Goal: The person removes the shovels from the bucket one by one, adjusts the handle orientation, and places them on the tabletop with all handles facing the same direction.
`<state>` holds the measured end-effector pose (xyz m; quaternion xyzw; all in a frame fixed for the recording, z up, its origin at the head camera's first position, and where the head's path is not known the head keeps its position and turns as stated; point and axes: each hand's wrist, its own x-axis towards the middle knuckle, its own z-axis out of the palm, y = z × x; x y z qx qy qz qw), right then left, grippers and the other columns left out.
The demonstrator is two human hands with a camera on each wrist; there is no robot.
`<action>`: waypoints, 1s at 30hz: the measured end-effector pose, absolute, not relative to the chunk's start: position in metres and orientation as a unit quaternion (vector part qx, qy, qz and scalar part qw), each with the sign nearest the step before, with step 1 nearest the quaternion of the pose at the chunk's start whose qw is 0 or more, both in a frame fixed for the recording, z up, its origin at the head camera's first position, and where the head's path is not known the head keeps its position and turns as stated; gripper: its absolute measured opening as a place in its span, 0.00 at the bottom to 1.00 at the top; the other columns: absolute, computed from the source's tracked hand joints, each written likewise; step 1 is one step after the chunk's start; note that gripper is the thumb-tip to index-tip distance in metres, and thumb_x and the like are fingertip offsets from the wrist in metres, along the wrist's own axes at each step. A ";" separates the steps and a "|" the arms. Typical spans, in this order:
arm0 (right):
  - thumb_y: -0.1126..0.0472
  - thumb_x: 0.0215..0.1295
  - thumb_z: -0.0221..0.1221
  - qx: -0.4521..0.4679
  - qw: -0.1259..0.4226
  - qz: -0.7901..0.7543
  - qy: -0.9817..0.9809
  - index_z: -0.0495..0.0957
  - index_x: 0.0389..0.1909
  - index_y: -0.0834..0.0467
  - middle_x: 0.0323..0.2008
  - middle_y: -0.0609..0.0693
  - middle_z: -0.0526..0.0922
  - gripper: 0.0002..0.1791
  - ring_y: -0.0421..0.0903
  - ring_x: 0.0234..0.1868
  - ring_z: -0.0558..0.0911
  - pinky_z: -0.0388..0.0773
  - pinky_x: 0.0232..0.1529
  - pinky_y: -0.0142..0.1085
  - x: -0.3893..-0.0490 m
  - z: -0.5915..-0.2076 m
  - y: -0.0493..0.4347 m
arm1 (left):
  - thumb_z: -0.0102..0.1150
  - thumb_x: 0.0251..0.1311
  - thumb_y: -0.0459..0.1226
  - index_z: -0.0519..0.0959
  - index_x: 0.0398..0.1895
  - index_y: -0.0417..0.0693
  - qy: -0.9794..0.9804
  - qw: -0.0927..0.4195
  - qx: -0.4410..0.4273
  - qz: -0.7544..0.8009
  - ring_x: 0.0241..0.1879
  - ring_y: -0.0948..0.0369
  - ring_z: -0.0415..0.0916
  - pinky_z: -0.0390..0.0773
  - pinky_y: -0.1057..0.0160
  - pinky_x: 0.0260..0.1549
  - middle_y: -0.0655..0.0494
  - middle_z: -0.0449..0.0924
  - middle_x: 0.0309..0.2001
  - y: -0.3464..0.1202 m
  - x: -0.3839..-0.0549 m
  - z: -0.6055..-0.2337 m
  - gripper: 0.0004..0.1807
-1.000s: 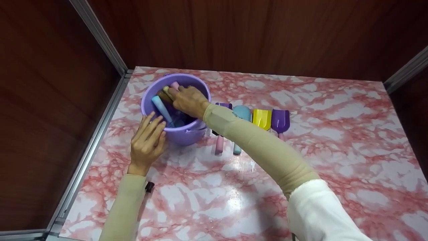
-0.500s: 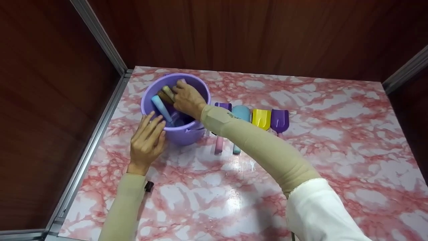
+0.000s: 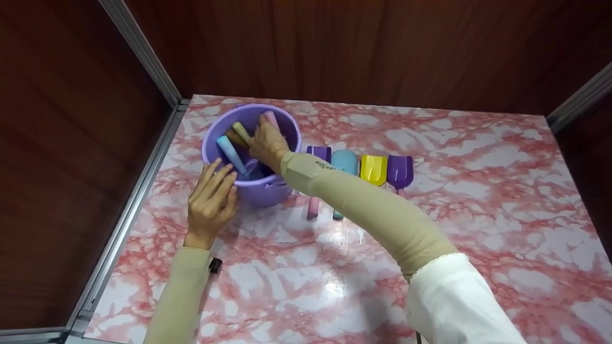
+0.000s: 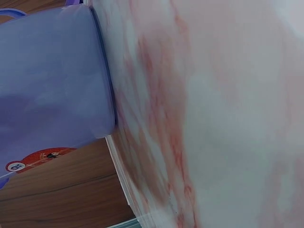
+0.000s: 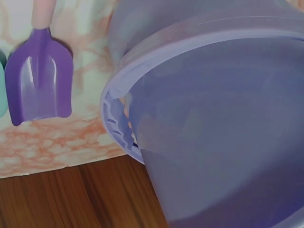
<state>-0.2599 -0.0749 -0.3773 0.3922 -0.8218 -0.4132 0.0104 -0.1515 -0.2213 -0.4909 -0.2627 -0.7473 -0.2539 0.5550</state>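
Observation:
A purple bucket point(image 3: 262, 195) stands at the left of the table, also large in the left wrist view point(image 4: 52, 71) and right wrist view point(image 5: 209, 118). My left hand point(image 3: 209, 210) rests its straight fingers against the near left rim. Inside the bucket, my right hand point(image 3: 267, 143) grips a pink handle point(image 3: 271, 118); whatever is at its lower end is hidden. A light blue handle point(image 3: 230, 152) and a pale yellow handle point(image 3: 240, 130) lean to the left of that hand. Neither wrist view shows a hand.
Toy sand shovels lie in a row right of the bucket: purple point(image 3: 319, 152), light blue point(image 3: 344, 160), yellow point(image 3: 374, 169) and purple point(image 3: 400, 171). My right forearm covers parts of them. Dark wooden panels point(image 3: 358, 48) enclose the marbled table point(image 3: 287, 286).
My right hand has shifted within the bucket, and the pink handle has moved rightward with it, away from the yellow handle. My left hand has stayed at the rim.

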 end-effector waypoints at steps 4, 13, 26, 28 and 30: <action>0.79 0.60 0.69 0.381 0.017 -0.419 -0.824 0.86 0.59 0.54 0.51 0.56 0.91 0.29 0.51 0.53 0.85 0.75 0.67 0.47 -0.259 -0.372 -0.076 | 0.61 0.77 0.38 0.89 0.50 0.36 -0.750 0.550 -0.263 -0.256 0.61 0.38 0.84 0.78 0.39 0.72 0.39 0.90 0.53 -0.221 -0.151 -0.491 0.14; 0.75 0.72 0.57 0.359 0.034 -0.397 -0.844 0.78 0.69 0.54 0.50 0.56 0.89 0.27 0.57 0.56 0.86 0.76 0.73 0.62 -0.255 -0.345 -0.065 | 0.61 0.77 0.38 0.89 0.51 0.37 -0.754 0.543 -0.264 -0.257 0.62 0.39 0.84 0.78 0.39 0.72 0.40 0.90 0.54 -0.221 -0.152 -0.491 0.14; 0.69 0.82 0.43 0.355 0.089 -0.315 -0.876 0.87 0.51 0.57 0.48 0.57 0.88 0.22 0.56 0.48 0.85 0.85 0.58 0.55 -0.252 -0.312 -0.038 | 0.60 0.78 0.39 0.89 0.50 0.37 -0.751 0.549 -0.261 -0.258 0.61 0.39 0.84 0.78 0.38 0.71 0.40 0.90 0.53 -0.221 -0.152 -0.490 0.14; 0.70 0.81 0.44 0.355 0.092 -0.307 -0.878 0.87 0.46 0.54 0.43 0.52 0.87 0.20 0.49 0.40 0.81 0.82 0.41 0.45 -0.253 -0.309 -0.034 | 0.60 0.78 0.39 0.89 0.50 0.37 -0.750 0.549 -0.261 -0.259 0.61 0.39 0.84 0.78 0.38 0.71 0.40 0.90 0.53 -0.221 -0.152 -0.490 0.14; 0.71 0.79 0.47 0.356 0.095 -0.300 -0.880 0.86 0.42 0.52 0.39 0.48 0.84 0.19 0.46 0.33 0.74 0.70 0.28 0.39 -0.254 -0.307 -0.029 | 0.60 0.77 0.39 0.90 0.50 0.37 -0.748 0.551 -0.262 -0.260 0.61 0.39 0.85 0.78 0.38 0.71 0.40 0.90 0.53 -0.221 -0.151 -0.490 0.14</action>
